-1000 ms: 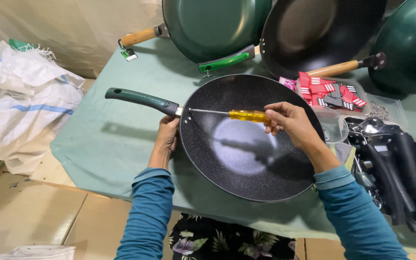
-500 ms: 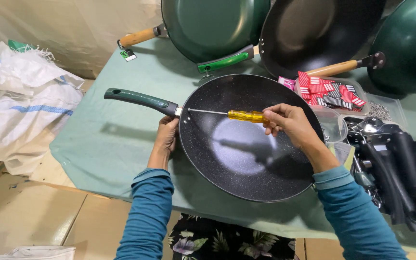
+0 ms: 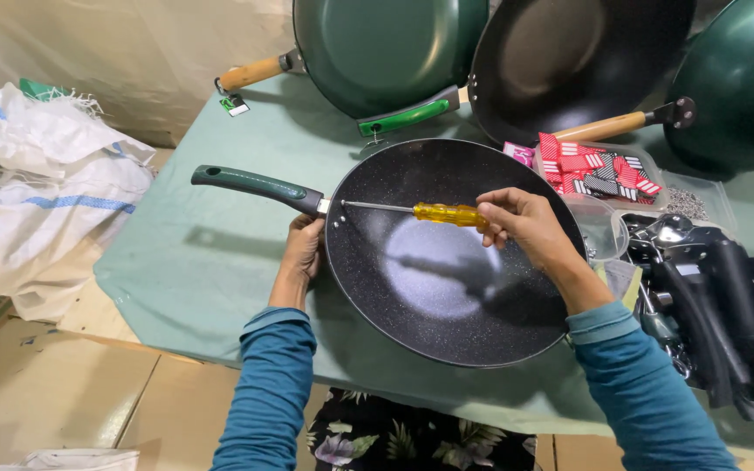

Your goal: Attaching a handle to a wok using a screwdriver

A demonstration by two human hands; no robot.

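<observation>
Fingers of my right hand [image 3: 524, 228] grip the yellow-handled screwdriver [image 3: 447, 214], unmoved since before; left hand [image 3: 303, 253] clasps the rim of the black speckled pan [image 3: 447, 296], centre frame.

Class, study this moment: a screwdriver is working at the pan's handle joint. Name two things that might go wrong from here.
The screwdriver reaches across the speckled pan; if its tip slips, it may scratch the coating or jab the left hand bracing the rim beside the joint. The right hand grips only the yellow handle's end, so control looks limited.
</observation>
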